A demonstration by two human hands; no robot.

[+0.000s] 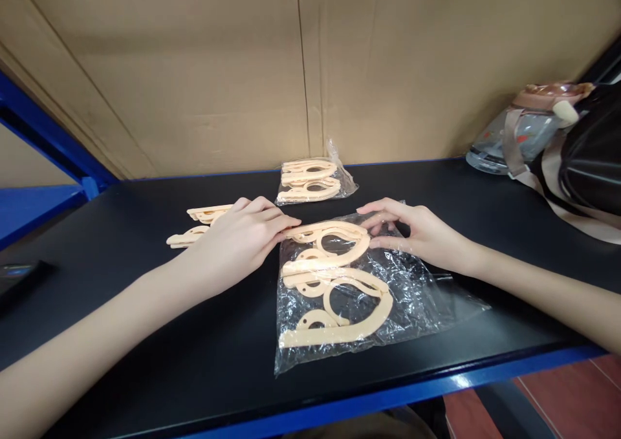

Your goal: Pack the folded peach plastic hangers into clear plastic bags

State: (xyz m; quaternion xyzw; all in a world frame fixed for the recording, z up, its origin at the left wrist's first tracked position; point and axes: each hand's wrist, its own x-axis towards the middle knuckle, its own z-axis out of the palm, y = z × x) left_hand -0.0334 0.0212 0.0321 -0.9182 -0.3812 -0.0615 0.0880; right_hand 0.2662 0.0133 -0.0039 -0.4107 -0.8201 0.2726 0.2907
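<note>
A clear plastic bag (417, 297) lies on the black table (145, 335) and holds several peach plastic folding hangers (334, 284). My left hand (242, 238) rests at the bag's upper left, fingers together, pinching the end of the top hanger. My right hand (417, 229) sits on the bag's upper right edge, fingers curled on the plastic film. Loose hangers (198, 222) lie just behind my left hand.
A second filled bag of hangers (313, 180) lies at the back by the cardboard wall (291, 70). A water bottle (524, 125) and a dark bag (592, 161) sit at the right. A dark phone-like object (17, 274) lies at the far left. The blue table edge (436, 387) runs in front.
</note>
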